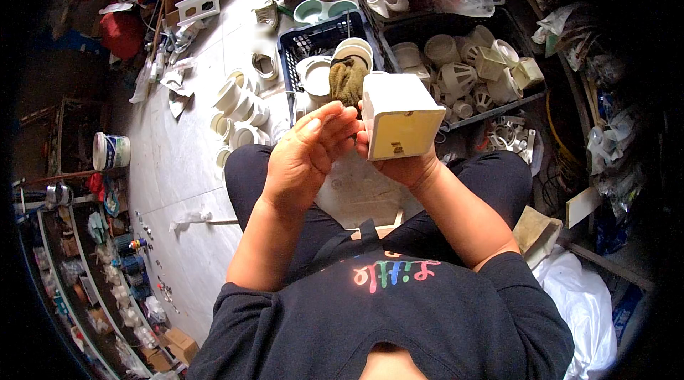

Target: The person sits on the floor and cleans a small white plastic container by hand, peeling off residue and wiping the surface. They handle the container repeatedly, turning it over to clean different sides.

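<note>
In my right hand (409, 166) is a white square plastic box (403, 92), gripped from below with the fingertips showing at its left side. Its near face is yellowed inside a white rim and bears a small dark mark near the lower edge. My left hand (312, 153) is raised just left of the box, palm turned towards it and fingers extended, holding nothing. Beyond my left fingertips a brown cloth (348, 81) hangs over white round plastic fittings (315, 78) in a dark blue plastic crate (285, 54).
White pipe fittings (240, 102) stand on the tiled floor (184, 187) at left. At right, a black crate (494, 110) holds several fittings (457, 78), with more white plastic parts (513, 139) beside it. A paint bucket (112, 151) and a parts rack (80, 273) are far left.
</note>
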{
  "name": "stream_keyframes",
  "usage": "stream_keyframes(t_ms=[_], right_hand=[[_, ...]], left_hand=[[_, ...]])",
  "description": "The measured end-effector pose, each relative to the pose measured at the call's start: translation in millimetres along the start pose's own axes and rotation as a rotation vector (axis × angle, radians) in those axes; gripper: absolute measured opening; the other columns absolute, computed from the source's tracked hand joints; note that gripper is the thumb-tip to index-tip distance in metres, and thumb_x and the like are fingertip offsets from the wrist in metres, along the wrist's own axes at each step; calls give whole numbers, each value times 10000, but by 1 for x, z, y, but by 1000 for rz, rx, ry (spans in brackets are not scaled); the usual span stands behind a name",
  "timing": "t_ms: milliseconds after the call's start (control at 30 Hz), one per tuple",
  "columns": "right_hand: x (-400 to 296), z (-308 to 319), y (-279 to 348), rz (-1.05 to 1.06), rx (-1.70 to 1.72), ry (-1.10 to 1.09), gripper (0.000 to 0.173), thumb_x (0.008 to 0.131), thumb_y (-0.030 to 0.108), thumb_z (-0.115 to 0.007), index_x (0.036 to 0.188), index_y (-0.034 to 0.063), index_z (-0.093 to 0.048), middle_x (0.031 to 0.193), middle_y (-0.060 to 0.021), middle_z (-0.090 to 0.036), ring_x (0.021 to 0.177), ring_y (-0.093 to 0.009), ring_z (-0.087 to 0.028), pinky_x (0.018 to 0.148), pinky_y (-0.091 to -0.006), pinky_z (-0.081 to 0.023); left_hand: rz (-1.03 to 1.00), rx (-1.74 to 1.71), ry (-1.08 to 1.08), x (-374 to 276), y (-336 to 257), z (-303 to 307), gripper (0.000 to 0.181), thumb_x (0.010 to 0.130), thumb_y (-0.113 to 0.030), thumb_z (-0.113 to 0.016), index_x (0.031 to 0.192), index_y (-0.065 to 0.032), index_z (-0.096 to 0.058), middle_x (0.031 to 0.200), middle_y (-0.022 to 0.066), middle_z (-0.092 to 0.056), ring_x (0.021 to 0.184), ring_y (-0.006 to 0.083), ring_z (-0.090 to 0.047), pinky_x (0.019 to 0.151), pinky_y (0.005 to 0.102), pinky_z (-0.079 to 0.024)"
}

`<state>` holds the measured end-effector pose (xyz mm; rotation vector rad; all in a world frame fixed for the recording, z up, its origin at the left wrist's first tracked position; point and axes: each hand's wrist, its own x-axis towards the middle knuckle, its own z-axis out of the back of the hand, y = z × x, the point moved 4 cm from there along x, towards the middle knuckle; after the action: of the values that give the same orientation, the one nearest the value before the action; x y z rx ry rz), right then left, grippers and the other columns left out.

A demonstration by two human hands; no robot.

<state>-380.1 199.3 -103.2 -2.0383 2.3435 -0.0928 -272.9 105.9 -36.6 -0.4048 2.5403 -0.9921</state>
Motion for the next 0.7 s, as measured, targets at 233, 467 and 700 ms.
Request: stream_keyframes(t_ms=[233, 467, 700], right_hand=[[-1, 0, 0, -10, -1, -12, 617, 863, 473, -333, 1211, -16, -473, 1101, -252, -564, 940, -353, -599, 859, -445, -480], [-1, -1, 0, 11, -88, -124, 686, 861, 532, -408, 1290, -3, -386, 1072, -259, -578, 886, -306, -642, 812, -416, -519], [0, -2, -2, -17, -42, -78, 645, 865, 505, -385, 1258, -5, -421, 1075, -249, -580, 885, -315, -634, 802, -422, -512]], left_hand=[[-127, 251, -76, -3, 1, 18, 234, 778, -46, -674, 1009, -30, -637, 1141, 67, -553, 970, 123, -536, 829, 256, -428], [-159, 301, -40, -3, 2, 18, 196, 707, -52, -732, 835, -73, -586, 995, -7, -479, 846, 78, -472, 787, 216, -379], [-174, 300, 1, -2, 2, 17, 366, 836, -434, -605, 923, -82, -551, 1005, 2, -491, 850, 81, -441, 810, 221, -331]])
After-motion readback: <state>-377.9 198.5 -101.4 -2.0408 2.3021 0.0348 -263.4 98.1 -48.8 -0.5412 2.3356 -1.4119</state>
